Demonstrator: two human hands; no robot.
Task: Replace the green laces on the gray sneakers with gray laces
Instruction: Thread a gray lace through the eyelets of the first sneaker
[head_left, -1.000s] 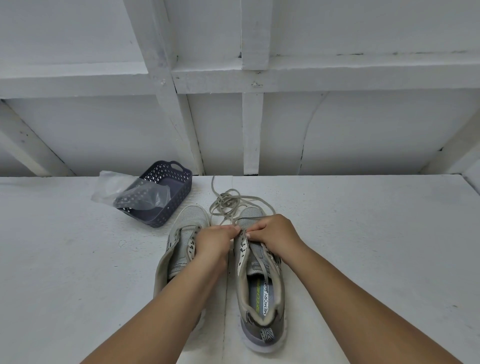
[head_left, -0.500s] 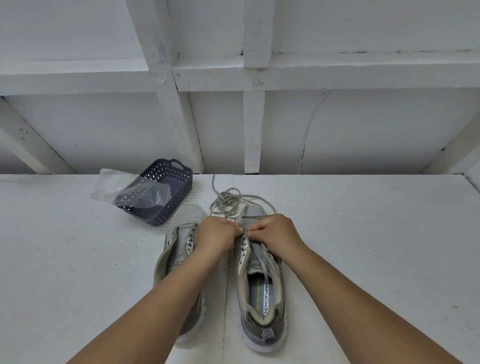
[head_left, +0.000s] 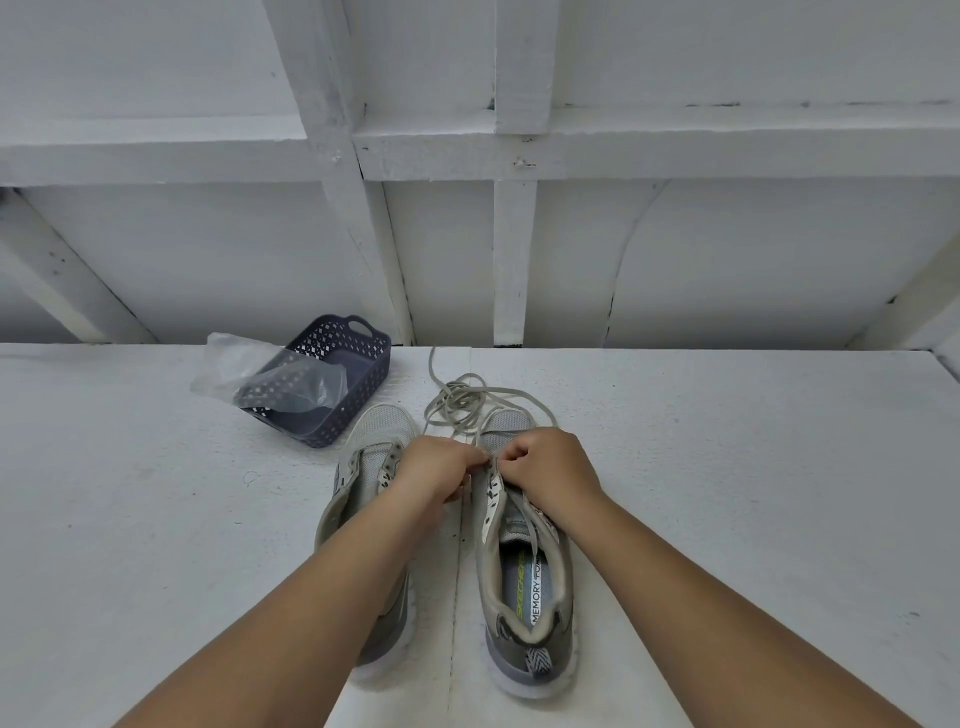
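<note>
The 2 gray sneakers stand side by side on the white surface (head_left: 727, 467), toes pointing far. Both hands meet over the far end of the right sneaker (head_left: 524, 566), at its lowest eyelets. The left hand (head_left: 434, 467) and the right hand (head_left: 550, 467) both have curled fingers pinching at the gray lace (head_left: 467, 400) – exactly which part each one holds is hidden under the knuckles. The loose length of the lace lies in a tangled coil just beyond the toes. The left sneaker (head_left: 363, 483) shows bare eyelets and no lace.

The lace looks light, limp and flat, so it likely twists and snags on its own loops. The best hold is probably right at the stiff tip, close to the eyelet. The sneaker's upper seems soft and will give – steadying the eyelet strip should help. At the far left sits a dark basket (head_left: 358, 374) with a clear plastic bag (head_left: 244, 364) draped over it.
</note>
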